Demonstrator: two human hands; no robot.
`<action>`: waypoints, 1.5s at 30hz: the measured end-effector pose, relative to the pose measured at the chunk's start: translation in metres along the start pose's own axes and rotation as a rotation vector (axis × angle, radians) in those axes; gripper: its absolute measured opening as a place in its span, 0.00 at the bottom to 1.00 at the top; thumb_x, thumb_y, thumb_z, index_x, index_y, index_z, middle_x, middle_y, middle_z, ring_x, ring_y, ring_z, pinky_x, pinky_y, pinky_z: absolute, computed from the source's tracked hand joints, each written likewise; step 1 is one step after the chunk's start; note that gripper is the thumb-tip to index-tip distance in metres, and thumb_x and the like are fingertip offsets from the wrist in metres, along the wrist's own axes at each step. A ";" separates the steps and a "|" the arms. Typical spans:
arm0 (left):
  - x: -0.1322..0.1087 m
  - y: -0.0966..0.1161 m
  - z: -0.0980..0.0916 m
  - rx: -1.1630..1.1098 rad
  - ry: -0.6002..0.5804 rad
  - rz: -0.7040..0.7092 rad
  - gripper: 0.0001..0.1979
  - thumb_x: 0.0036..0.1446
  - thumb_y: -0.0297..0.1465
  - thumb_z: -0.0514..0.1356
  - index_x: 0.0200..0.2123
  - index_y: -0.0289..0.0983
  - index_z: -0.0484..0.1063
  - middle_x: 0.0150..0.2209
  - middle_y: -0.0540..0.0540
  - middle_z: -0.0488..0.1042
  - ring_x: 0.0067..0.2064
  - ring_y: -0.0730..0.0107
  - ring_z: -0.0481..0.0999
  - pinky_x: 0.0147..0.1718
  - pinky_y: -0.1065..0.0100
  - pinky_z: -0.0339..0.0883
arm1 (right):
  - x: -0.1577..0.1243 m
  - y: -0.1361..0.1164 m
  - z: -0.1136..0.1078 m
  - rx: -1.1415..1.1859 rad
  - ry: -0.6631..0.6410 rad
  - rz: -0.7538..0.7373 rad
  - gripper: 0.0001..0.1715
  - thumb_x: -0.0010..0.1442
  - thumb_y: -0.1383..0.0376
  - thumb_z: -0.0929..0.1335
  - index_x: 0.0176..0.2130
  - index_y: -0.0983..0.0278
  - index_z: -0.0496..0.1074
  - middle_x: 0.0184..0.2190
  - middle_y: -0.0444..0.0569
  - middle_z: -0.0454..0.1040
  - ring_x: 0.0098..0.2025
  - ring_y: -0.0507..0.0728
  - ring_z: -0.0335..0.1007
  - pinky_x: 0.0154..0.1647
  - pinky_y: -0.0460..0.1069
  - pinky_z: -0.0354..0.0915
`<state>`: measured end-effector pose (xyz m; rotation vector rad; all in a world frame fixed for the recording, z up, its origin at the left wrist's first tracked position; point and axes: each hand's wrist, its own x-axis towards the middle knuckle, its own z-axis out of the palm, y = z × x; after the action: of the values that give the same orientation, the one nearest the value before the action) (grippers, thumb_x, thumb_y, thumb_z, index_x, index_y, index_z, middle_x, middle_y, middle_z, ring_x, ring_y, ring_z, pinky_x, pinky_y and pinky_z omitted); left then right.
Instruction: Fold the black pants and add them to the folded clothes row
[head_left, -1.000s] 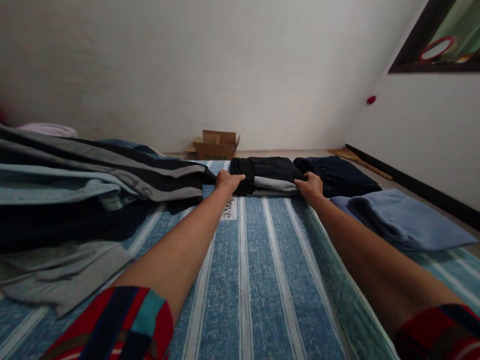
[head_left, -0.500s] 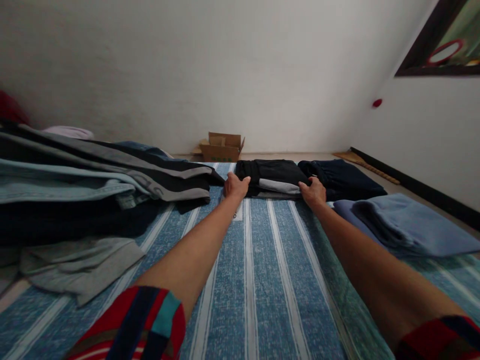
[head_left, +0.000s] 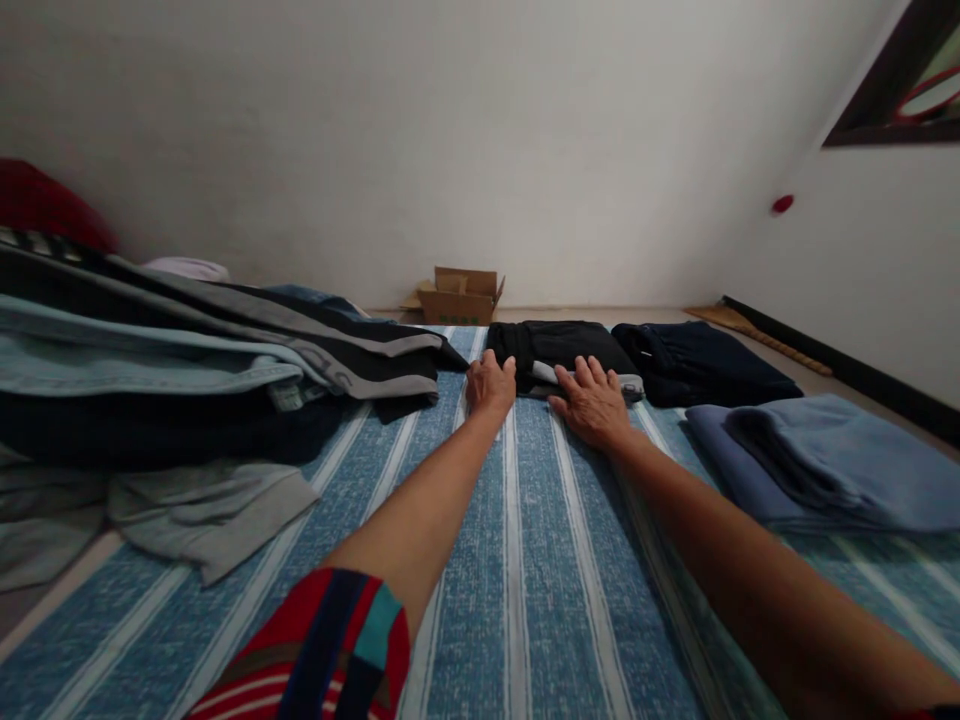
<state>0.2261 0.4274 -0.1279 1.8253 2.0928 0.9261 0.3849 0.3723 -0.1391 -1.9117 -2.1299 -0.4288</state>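
Note:
A folded black garment with a grey stripe [head_left: 559, 346] lies at the far end of a blue-and-white striped mattress [head_left: 525, 560]. My left hand [head_left: 490, 383] rests at the garment's near left corner, fingers curled down on the fabric's edge. My right hand [head_left: 591, 400] lies flat and spread on the near edge of the same garment, fingers reaching onto the grey stripe. Both arms stretch forward over the mattress.
A loose heap of grey, black and light-blue clothes [head_left: 187, 370] fills the left side. A folded dark navy garment [head_left: 701, 360] and a folded blue one [head_left: 817, 460] lie on the right. A cardboard box [head_left: 460, 295] stands by the white wall.
My right hand has slid left from the garment's right corner and now lies flat on its near edge. The left hand has hardly moved. The view has shifted slightly.

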 end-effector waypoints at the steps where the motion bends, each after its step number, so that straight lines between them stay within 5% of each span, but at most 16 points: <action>1: 0.000 -0.001 0.000 0.010 -0.004 0.007 0.18 0.61 0.40 0.49 0.50 0.36 0.65 0.49 0.36 0.70 0.52 0.54 0.68 0.45 0.62 0.62 | -0.002 -0.002 0.005 -0.011 -0.008 -0.009 0.31 0.62 0.50 0.60 0.62 0.56 0.54 0.63 0.56 0.52 0.64 0.67 0.40 0.59 0.64 0.43; 5: -0.005 -0.002 -0.003 0.055 -0.031 0.025 0.19 0.62 0.39 0.47 0.50 0.35 0.64 0.48 0.36 0.71 0.51 0.55 0.69 0.45 0.63 0.62 | -0.007 -0.003 0.016 -0.049 -0.018 -0.015 0.33 0.63 0.51 0.59 0.63 0.58 0.52 0.64 0.59 0.48 0.65 0.69 0.38 0.58 0.66 0.43; 11: -0.040 -0.014 -0.015 0.139 -0.068 0.109 0.31 0.60 0.39 0.51 0.61 0.27 0.49 0.56 0.30 0.63 0.57 0.53 0.62 0.53 0.58 0.54 | -0.017 -0.010 0.010 -0.063 0.009 -0.032 0.34 0.63 0.53 0.60 0.63 0.64 0.53 0.63 0.63 0.50 0.65 0.70 0.40 0.58 0.66 0.43; 16: -0.074 -0.039 -0.033 0.210 -0.168 0.234 0.28 0.59 0.39 0.52 0.59 0.31 0.53 0.58 0.34 0.62 0.59 0.55 0.59 0.57 0.56 0.49 | -0.045 -0.039 0.000 -0.040 0.056 -0.117 0.32 0.63 0.57 0.59 0.62 0.68 0.55 0.62 0.63 0.52 0.64 0.67 0.44 0.58 0.63 0.48; 25: -0.132 -0.081 -0.106 0.288 -0.352 0.348 0.17 0.57 0.37 0.53 0.46 0.34 0.70 0.53 0.38 0.68 0.55 0.57 0.65 0.55 0.59 0.56 | -0.154 -0.103 -0.041 0.257 -0.032 -0.367 0.19 0.60 0.63 0.62 0.50 0.65 0.69 0.53 0.57 0.67 0.55 0.62 0.63 0.54 0.54 0.61; 30: -0.169 -0.110 -0.148 0.282 -0.385 0.331 0.18 0.56 0.36 0.53 0.47 0.33 0.70 0.53 0.37 0.68 0.57 0.57 0.64 0.56 0.60 0.55 | -0.207 -0.133 -0.055 0.307 -0.005 -0.414 0.19 0.58 0.60 0.65 0.49 0.62 0.71 0.51 0.55 0.70 0.52 0.62 0.67 0.50 0.53 0.66; 35: -0.197 -0.134 -0.171 0.230 -0.365 0.299 0.19 0.55 0.35 0.53 0.48 0.33 0.68 0.58 0.36 0.63 0.60 0.56 0.60 0.58 0.58 0.51 | -0.229 -0.168 -0.068 0.386 0.023 -0.446 0.17 0.54 0.66 0.66 0.45 0.60 0.72 0.48 0.51 0.72 0.49 0.59 0.70 0.48 0.50 0.67; 41: -0.213 -0.151 -0.183 0.070 -0.328 0.273 0.14 0.53 0.33 0.56 0.43 0.36 0.70 0.53 0.40 0.68 0.57 0.58 0.63 0.58 0.58 0.51 | -0.233 -0.199 -0.052 0.434 0.098 -0.568 0.19 0.54 0.63 0.67 0.47 0.58 0.71 0.48 0.50 0.73 0.48 0.61 0.70 0.45 0.51 0.67; 45: -0.195 -0.153 -0.200 -0.115 -0.261 0.196 0.09 0.51 0.30 0.59 0.38 0.38 0.73 0.45 0.42 0.73 0.49 0.60 0.70 0.52 0.61 0.60 | -0.239 -0.213 -0.033 0.379 0.203 -0.536 0.17 0.56 0.62 0.66 0.47 0.59 0.71 0.48 0.52 0.73 0.50 0.63 0.69 0.45 0.54 0.66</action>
<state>0.0334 0.1744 -0.1068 1.9954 1.6975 0.7828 0.1986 0.1191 -0.2086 -1.0436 -2.3556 -0.2709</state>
